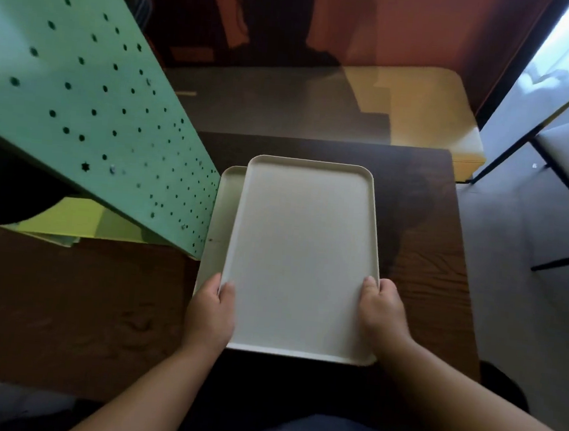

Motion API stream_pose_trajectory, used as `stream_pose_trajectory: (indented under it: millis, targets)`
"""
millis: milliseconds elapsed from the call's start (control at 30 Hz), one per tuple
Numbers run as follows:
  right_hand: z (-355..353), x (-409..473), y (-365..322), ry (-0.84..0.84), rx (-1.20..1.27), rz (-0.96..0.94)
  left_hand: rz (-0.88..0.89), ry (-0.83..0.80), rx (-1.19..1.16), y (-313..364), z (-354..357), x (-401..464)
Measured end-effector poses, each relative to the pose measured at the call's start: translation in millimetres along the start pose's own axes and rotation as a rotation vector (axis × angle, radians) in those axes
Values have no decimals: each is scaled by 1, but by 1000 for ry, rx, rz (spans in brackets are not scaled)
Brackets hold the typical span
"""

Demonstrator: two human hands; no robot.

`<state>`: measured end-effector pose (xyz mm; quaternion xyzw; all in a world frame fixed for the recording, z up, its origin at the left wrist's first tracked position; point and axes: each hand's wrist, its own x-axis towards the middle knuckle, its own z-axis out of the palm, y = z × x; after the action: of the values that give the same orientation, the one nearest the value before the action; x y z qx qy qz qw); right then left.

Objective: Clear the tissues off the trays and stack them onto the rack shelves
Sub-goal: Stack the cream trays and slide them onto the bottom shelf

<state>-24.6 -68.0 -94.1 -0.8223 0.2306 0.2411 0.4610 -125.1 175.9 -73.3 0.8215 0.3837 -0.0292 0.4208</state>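
Above the dark worktop (430,228) we hold the top tray (302,251), left hand (211,312) and right hand (383,313) curled on its long edges; it looks light, stiff, smooth.

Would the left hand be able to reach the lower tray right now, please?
Probably not freely: the left hand grips the top tray, which covers most of the lower tray. Only its left strip shows, close beside that hand, so it must let go first.
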Motion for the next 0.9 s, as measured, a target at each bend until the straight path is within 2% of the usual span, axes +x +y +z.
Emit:
stream_pose_trajectory:
  millis: [133, 300, 533, 700, 800, 900]
  targets:
    - [34, -13, -3, -23, -60, -8, 12, 56, 71, -33, -21, 15]
    - [49, -19, -17, -9, -160, -34, 19, 36, 170, -47, -31, 30]
    - [56, -18, -34, -124, -476, -17, -55, -2, 91, -49, -40, 53]
    - [59, -19, -35, -191, -578, -20, -163, -86, 74, -95, -31, 73]
    - [57, -13, -35, -220, -603, -5, -171, -91, 31, -67, -43, 58]
    - [51, -6, -39, -221, -527, 12, -187, -119, 26, -55, -46, 53]
